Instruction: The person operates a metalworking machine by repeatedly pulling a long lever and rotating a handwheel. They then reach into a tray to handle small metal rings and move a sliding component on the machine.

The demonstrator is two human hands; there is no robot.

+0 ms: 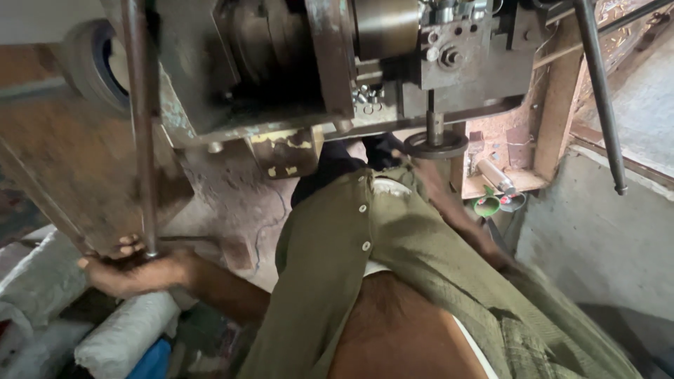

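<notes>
Head cam: left hand (130,270) grips steel rod (139,126) btm, by machine (295,63).

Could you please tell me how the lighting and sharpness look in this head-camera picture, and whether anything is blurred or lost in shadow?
Head view: dim indoors, brighter at the upper right; the left hand gripping the metal rod is slightly motion-blurred; the machine underside falls into deep shadow; the green shirt is soft, close to the lens; wide-angle bending shows at the edges; the right hand is hidden.

Olive-green shirt (330,267) with pale buttons, grey-black machine (295,63) (yellow paint flaking), white sacks (126,330).
</notes>
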